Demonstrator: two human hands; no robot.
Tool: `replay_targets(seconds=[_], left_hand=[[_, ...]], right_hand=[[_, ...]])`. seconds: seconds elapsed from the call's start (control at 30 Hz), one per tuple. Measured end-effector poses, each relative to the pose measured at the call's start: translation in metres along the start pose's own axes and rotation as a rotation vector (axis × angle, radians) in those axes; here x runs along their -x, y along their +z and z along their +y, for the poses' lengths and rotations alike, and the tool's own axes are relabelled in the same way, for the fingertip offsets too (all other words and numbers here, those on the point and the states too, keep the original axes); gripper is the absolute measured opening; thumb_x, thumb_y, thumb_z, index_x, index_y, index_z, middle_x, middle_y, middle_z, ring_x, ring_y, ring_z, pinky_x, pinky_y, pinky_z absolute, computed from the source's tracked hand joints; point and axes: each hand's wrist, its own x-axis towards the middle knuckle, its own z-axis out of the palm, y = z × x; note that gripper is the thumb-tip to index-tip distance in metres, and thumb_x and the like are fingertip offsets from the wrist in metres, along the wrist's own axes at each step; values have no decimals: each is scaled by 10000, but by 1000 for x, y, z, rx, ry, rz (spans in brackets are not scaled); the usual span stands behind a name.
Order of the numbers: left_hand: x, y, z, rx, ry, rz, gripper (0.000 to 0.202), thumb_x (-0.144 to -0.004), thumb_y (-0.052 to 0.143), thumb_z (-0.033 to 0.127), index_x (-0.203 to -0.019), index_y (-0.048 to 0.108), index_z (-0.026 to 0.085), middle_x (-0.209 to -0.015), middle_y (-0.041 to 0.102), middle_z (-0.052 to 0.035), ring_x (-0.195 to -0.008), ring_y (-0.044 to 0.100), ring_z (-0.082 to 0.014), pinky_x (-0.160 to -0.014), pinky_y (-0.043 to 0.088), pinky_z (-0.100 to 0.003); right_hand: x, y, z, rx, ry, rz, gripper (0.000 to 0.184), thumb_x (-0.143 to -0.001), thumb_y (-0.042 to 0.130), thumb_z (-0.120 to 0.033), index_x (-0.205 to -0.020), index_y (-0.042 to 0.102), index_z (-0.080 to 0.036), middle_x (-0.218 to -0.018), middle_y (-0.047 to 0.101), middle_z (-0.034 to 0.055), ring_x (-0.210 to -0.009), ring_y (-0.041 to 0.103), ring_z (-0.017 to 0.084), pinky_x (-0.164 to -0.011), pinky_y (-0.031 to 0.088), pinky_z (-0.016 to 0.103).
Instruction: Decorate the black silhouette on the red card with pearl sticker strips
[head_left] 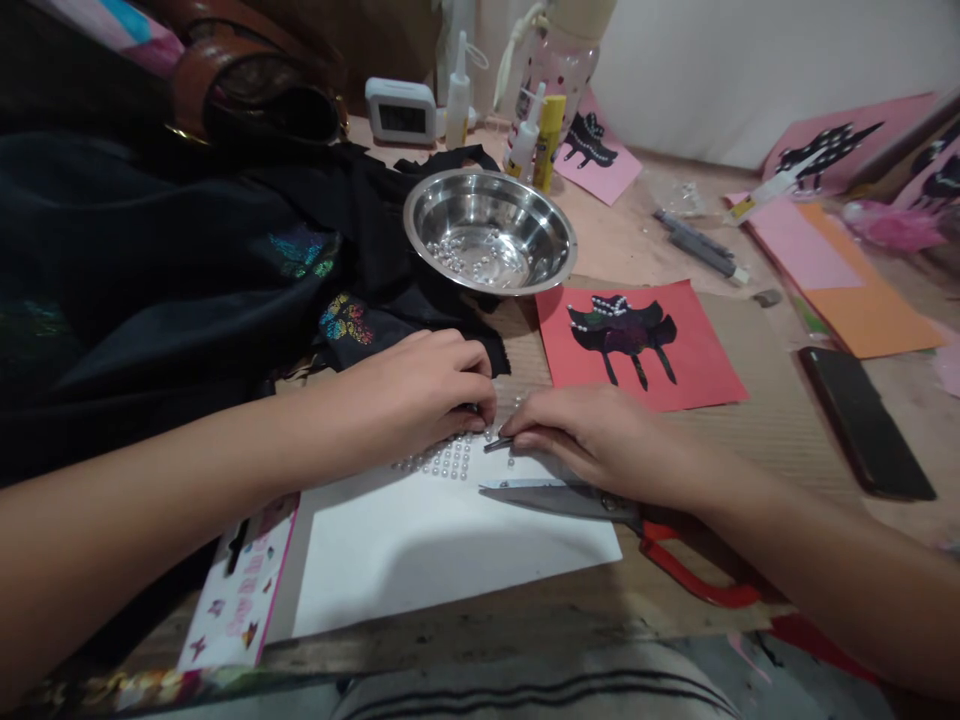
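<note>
My left hand (442, 385) is closed, its fingertips pressed together at the upper edge of a sheet of stick-on pearls (450, 460). Whatever they pinch is hidden. Close by on the right, my right hand (577, 430) grips small dark tweezers (497, 445), whose tips point left toward my left fingertips. A few loose pearls lie between the hands. Under the sheet is white backing card (420, 560) with a printed header strip (232, 600) at its left. Scissors with red handles (697, 575) lie partly below my right wrist, blades on the card.
A steel bowl (420, 225) with pearls stands behind my hands. Beside it lies a red card (712, 370) bearing a black cutout trimmed with pearls. A phone (866, 425) is at right, black fabric (187, 250) at left. Glue bottles (525, 140) and a clock (401, 112) stand behind.
</note>
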Motion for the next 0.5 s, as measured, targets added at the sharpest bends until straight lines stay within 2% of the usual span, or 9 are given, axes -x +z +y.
replay_targets(seconds=[0.13,0.33,0.5], left_hand=[[1,-3,1,23,3,-8,143,-953,599,171,-973,728,229,-1055,627,-45,-968,546,-209,-843,386,-336],[2,-5,-2,72,43,5,142,-942,608,148,-993,717,223,-1046,624,-36,-959,553,-193,-856,391,-313],[3,-4,-3,58,36,6,142,-928,624,135,-981,716,229,-1030,619,-30,-947,550,-195,-850,386,-315]], right_hand=[[6,-2,1,59,76,6,194,-1017,492,-282,-1066,667,-213,-975,756,31,-842,706,184,-708,478,266],[7,-2,-10,216,118,-66,218,-1019,482,-330,-1004,668,-216,-831,727,17,-712,684,189,-617,428,274],[5,4,-12,318,114,14,165,-1004,514,-309,-932,615,-202,-710,674,2,-609,645,178,-543,375,253]])
